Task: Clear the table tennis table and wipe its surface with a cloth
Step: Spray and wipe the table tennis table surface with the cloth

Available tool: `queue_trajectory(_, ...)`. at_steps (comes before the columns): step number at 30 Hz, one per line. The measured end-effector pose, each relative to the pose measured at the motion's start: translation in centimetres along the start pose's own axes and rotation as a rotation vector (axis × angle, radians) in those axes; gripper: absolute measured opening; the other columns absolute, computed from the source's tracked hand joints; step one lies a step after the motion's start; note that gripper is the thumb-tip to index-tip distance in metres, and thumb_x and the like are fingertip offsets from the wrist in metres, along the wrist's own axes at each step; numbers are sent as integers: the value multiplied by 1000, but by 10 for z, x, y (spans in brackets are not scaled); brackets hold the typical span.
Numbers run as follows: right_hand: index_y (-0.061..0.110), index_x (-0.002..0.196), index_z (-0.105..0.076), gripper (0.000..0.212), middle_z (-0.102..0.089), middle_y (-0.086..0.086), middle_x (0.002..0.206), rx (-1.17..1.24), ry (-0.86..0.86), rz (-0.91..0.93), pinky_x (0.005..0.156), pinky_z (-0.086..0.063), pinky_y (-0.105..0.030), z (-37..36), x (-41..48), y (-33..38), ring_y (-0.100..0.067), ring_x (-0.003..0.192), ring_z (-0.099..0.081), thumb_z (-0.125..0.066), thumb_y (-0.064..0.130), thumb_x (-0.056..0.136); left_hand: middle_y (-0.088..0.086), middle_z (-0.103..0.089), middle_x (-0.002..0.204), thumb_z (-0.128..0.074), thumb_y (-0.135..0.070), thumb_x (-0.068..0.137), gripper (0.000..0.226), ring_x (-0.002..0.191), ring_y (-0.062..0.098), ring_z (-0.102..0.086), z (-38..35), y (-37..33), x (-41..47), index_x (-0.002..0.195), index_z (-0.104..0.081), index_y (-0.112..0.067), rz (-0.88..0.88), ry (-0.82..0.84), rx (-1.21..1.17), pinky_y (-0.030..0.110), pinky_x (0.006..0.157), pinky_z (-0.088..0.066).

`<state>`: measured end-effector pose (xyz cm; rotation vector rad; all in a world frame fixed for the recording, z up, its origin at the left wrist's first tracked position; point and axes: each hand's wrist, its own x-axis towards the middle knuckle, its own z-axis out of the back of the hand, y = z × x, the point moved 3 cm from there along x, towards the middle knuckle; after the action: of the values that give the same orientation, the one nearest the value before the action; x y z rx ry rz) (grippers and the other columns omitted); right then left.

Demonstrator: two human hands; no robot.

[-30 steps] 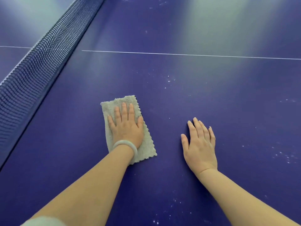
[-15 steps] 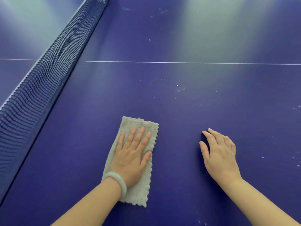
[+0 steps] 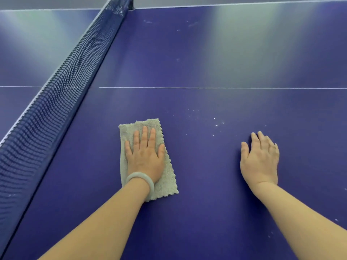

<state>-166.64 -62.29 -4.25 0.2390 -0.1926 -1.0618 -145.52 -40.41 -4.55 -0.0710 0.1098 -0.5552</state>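
Wiping step: left hand lies flat, fingers straight, pressing the grey cloth onto the table near the net. Right hand rests flat on the bare surface, well apart. Judgement: keep even palm pressure and overlap the passes toward the white specks.

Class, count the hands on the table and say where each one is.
2. The left hand presses flat on the cloth, nearer the net; the right hand rests on the bare table beside it.
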Motion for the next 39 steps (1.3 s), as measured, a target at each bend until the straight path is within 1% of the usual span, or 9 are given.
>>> queue_trajectory(9, 12, 151, -33, 70, -26, -4, 160, -48, -11, -13, 124, -5, -41, 0, 4, 0, -22, 150, -14, -17, 53, 97, -8, 9, 165, -11, -51, 102, 61, 151, 20, 12, 7, -66, 118, 157, 3, -30, -75, 31, -6, 50, 121, 8)
queue_trajectory(13, 14, 152, -33, 63, -25, -3, 161, -23, 9, -23, 124, -3, -40, 2, 4, 0, -20, 150, -13, -25, 48, 99, -11, 12, 164, -12, -52, 101, 60, 150, 15, 17, 2, -123, 80, 157, 4, -34, -520, 104, 0, 48, 121, 11)
queue_trajectory(16, 13, 151, -36, 66, -27, -3, 160, -9, -6, -26, 124, -5, -41, 3, 3, 1, -21, 150, -14, -22, 50, 98, -16, 16, 162, -3, -55, 97, 62, 148, 11, 21, 3, -103, 56, 155, 7, -38, -758, 148, 49, 45, 120, 13)
queue_trajectory(18, 12, 150, -37, 71, -29, -4, 159, -11, -17, -24, 124, -7, -42, 2, 3, 2, -22, 149, -16, -17, 52, 95, -16, 17, 162, 3, -57, 94, 63, 148, 9, 22, 5, -68, 72, 154, 9, -40, -585, 103, 13, 44, 121, 13)
queue_trajectory(22, 11, 149, -39, 71, -31, -6, 158, -38, -34, -18, 123, -10, -45, -1, 3, 1, -23, 149, -18, -19, 53, 95, -10, 11, 164, -8, -51, 101, 60, 151, 16, 11, 12, -22, 124, 157, 4, -34, -74, 45, -9, 47, 121, 8)
queue_trajectory(25, 11, 149, -38, 65, -31, -6, 158, -68, -33, -23, 123, -12, -46, -4, 4, 1, -23, 148, -19, -18, 52, 101, -8, 8, 165, -10, -50, 103, 59, 152, 19, 8, 14, -50, 160, 157, 2, -30, -27, 41, -22, 51, 121, 7)
queue_trajectory(28, 13, 149, -37, 70, -31, -4, 158, -63, -32, -27, 124, -10, -43, -4, 4, -1, -22, 149, -18, -15, 54, 97, -9, 6, 165, -10, -50, 103, 58, 152, 18, 8, 10, -116, 174, 157, 0, -31, -210, 76, -27, 50, 121, 8)
queue_trajectory(33, 16, 152, -33, 72, -26, 0, 160, -9, -3, -31, 124, -5, -41, 1, 4, 1, -18, 150, -13, -12, 56, 96, -15, 1, 164, -11, -51, 104, 54, 151, 12, 8, 7, -204, 132, 156, -7, -38, -756, 186, 2, 46, 121, 10)
queue_trajectory(39, 14, 152, -32, 77, -31, -2, 158, 56, -43, -45, 124, -6, -38, 5, 3, 0, -18, 149, -17, -10, 59, 93, -15, 5, 164, -14, -51, 105, 54, 150, 10, 15, 4, -151, 53, 156, -2, -38, -1228, 187, 114, 42, 121, 12)
